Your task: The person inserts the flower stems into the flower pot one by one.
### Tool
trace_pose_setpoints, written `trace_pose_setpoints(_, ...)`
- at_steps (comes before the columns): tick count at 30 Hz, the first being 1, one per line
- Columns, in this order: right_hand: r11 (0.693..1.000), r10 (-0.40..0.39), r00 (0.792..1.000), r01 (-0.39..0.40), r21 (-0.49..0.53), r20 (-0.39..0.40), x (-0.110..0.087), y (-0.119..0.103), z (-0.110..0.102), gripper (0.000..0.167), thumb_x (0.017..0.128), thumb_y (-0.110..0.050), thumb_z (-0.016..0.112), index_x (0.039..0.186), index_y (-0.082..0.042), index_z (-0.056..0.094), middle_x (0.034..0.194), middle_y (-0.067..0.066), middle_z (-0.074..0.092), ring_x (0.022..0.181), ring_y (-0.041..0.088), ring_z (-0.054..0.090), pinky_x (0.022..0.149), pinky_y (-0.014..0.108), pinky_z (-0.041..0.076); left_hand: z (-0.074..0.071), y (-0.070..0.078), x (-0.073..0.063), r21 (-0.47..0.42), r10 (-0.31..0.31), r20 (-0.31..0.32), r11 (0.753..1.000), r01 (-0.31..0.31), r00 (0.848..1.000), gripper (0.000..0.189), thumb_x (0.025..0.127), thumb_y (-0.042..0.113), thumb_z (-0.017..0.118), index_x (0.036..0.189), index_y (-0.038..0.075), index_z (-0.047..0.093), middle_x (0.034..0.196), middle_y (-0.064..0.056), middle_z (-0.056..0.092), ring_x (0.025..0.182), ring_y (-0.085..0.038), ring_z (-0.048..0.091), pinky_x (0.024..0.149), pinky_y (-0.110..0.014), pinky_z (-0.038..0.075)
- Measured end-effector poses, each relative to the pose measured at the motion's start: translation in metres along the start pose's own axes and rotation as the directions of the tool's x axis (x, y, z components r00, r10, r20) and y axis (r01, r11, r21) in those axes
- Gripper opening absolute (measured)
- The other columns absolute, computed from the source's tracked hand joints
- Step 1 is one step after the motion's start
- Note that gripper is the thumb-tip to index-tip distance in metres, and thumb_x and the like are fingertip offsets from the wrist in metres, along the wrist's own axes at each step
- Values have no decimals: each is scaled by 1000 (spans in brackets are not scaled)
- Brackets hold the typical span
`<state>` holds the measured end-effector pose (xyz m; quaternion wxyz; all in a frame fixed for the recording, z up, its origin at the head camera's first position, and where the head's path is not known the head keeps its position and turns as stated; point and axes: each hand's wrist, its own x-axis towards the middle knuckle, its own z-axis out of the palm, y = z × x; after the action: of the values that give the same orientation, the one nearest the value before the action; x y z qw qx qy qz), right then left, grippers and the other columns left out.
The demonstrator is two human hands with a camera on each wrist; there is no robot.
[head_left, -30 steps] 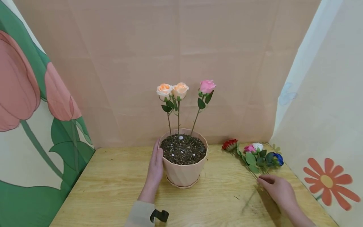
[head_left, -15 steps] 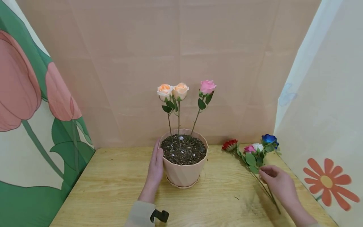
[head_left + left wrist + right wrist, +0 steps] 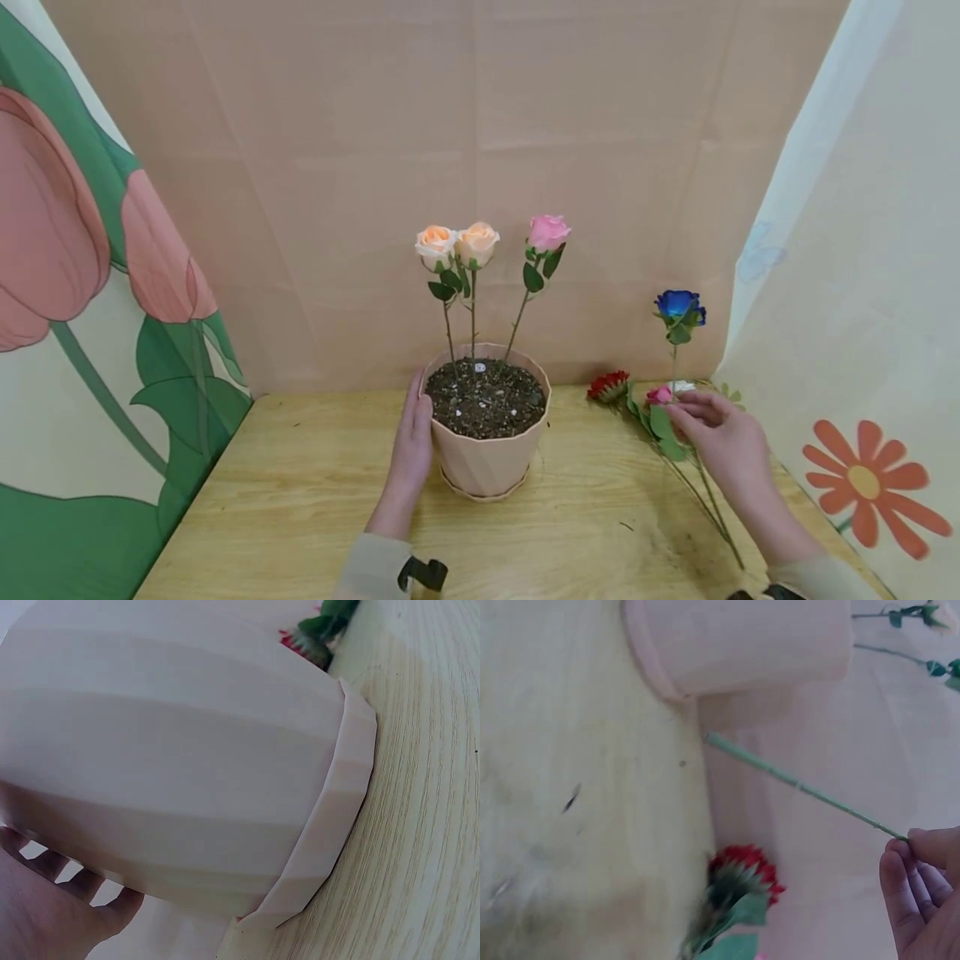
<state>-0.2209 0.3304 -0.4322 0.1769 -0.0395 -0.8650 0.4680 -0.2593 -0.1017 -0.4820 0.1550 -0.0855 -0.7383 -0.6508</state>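
Blue rose point(image 3: 678, 308) is raised higher than in the earlier frame, its stem point(image 3: 802, 785) pinched by right hand point(image 3: 720, 433); pot point(image 3: 489, 465) is touched by unclenched left hand point(image 3: 411, 442).

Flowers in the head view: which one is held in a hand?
The blue flower, its stem pinched by the right hand; three others stand in the pot, and the rest, such as the red flower, lie on the table.

Blue rose point(image 3: 678, 308), pale pink pot point(image 3: 486, 463)
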Motion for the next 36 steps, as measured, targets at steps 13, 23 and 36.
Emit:
trace_pose_setpoints(13, 981, -54, 994, 70, 181, -92, 27, -75, 14, 46, 104, -40, 80, 135, -6, 76, 97, -18, 80, 86, 4, 78, 58, 19, 59, -1, -1, -1, -4, 15, 12, 1000, -15, 1000, 56, 123, 38, 29, 178, 32, 22, 184, -4, 18, 168, -35, 16, 135, -61, 10)
trace_pose_setpoints(23, 924, -83, 988, 125, 362, -131, 37, -128, 36, 38, 101, -28, 85, 132, -6, 79, 108, -5, 83, 90, 7, 79, 73, 19, 63, 0, 1, 0, -17, 24, -3, 1000, -24, 1000, 55, 123, 33, 30, 178, 26, 24, 183, -4, 22, 168, -33, 17, 136, -58, 12)
trace_pose_setpoints(36, 832, -169, 964, 252, 495, -206, 55, -163, 55, 28, 100, -12, 85, 125, 0, 79, 103, -2, 81, 88, 10, 79, 81, 22, 65, 1, 4, -1, -30, 8, 0, 1000, -8, 1000, 56, 123, 35, 30, 178, 27, 25, 183, -5, 21, 167, -36, 17, 135, -60, 12)
